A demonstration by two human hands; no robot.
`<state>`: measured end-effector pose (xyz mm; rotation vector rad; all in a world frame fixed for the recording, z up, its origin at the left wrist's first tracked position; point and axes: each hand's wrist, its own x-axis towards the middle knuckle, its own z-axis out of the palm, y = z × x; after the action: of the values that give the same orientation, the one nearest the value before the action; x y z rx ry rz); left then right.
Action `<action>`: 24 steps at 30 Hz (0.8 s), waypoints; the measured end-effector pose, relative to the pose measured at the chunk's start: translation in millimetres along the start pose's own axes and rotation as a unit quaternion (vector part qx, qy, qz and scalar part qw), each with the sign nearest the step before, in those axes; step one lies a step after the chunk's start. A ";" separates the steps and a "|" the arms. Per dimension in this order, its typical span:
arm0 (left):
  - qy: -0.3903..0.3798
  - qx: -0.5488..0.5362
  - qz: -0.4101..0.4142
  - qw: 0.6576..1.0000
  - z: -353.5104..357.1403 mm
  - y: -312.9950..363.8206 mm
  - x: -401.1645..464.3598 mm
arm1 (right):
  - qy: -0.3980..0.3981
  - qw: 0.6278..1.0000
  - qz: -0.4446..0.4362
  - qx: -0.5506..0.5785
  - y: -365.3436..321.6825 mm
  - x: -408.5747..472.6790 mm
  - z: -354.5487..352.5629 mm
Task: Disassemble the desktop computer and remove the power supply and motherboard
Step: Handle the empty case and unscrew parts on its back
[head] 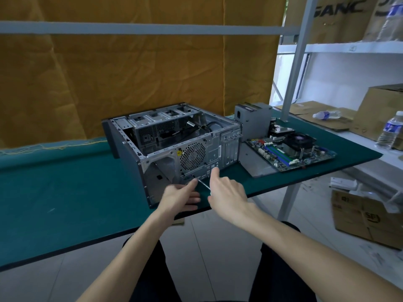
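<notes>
**Desk:** What are the hands doing?

**Photographer:** The left hand (182, 196) pinches the metal shaft of a screwdriver (201, 182) near its tip, at the lower rear panel of the computer case (174, 144). The right hand (226, 192) is around the tool's handle end, index finger stretched forward to touch the panel just below the round fan grille (192, 156). The handle is mostly hidden under the palm, so how firmly the right hand grips it, I cannot tell for sure.

**Desk:** And the case?

**Photographer:** It lies on its side on a green work mat (65, 192), open face up, rear panel toward the person. The inside looks stripped: bare drive cage, a few loose black cables.

**Desk:** Where are the parts the job is about?

**Photographer:** Both are out of the case, on the mat to its right. The grey power supply (254, 118) stands just behind the case's right rear corner. The motherboard (292, 151), with its black cooler fan and green-and-white slots, lies flat nearer the mat's right edge, partly on a grey metal side panel (259, 166).

**Desk:** Surroundings?

**Photographer:** A wrinkled yellow cloth (130, 73) hangs behind the table. To the right, white shelving (349, 49) carries cardboard boxes (381, 107) and plastic water bottles (391, 129). An open carton (366, 216) sits on the tiled floor. The person's dark trousers (283, 258) show at the bottom.
</notes>
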<state>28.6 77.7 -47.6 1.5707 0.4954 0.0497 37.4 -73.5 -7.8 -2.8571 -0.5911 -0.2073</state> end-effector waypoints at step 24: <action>-0.115 -0.298 -0.075 0.945 29.8 4.8 16.2 | -0.235 0.732 0.238 0.594 36.1 -18.8 10.0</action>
<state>54.5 55.3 -49.6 0.9270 0.3676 -0.0927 35.9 -110.6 -27.4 -1.6312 0.0375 0.7383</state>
